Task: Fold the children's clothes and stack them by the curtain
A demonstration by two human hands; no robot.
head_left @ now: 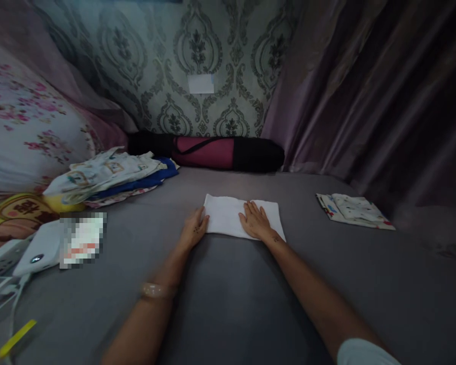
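A white cloth [224, 215], folded into a flat rectangle, lies on the grey sheet [228, 294]. On its right half my right hand [255, 220] rests palm down with the fingers stretched out. My left hand [196, 226] is at the cloth's left edge, thumb and fingers apart, the fingertips touching or very near the edge. Neither hand grips the fabric. The underside of the cloth is hidden.
To the left lie a pile of clothes [110, 175], a white device [41, 248] with cables and a yellow strip [17, 338]. Folded fabric [359, 209] sits at the right. A black and maroon long bag [205, 152] lies along the patterned wall [152, 66], beside curtains [327, 91].
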